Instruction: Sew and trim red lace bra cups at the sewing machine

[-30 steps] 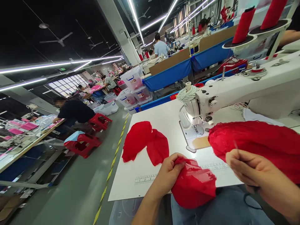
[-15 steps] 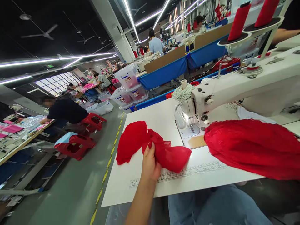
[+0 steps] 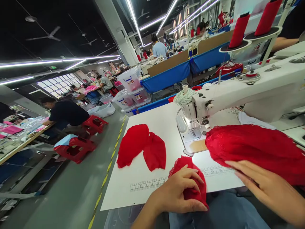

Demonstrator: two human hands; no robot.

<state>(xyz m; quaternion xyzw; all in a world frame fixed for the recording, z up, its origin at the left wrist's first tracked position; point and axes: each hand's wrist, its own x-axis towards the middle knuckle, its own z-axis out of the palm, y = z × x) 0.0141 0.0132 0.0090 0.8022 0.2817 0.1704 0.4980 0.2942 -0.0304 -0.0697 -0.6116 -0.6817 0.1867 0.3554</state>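
Observation:
My left hand (image 3: pixel 182 189) is at the table's front edge, its fingers curled over a small red fabric piece (image 3: pixel 201 178) with a lace-like edge. To the right, my right hand (image 3: pixel 264 184) has its fingers stretched out and lies against the lower edge of a large bundle of red lace fabric (image 3: pixel 247 143); I see nothing gripped in it. Two more red cut pieces lie on the left half of the table: a larger one (image 3: pixel 132 144) and, partly against it, a smaller sheer one (image 3: pixel 156 152).
A white sewing machine (image 3: pixel 238 95) stands behind the bundle, its lamp lit over the needle plate (image 3: pixel 193 134). The white table (image 3: pixel 114 194) has a printed ruler. Red thread cones (image 3: pixel 239 30) stand at upper right. Left are red stools (image 3: pixel 76 149) and a seated person (image 3: pixel 65 111).
My left hand has moved right and toward me with a red piece, leaving another sheer piece on the table. My right hand has come into view at the bundle's edge.

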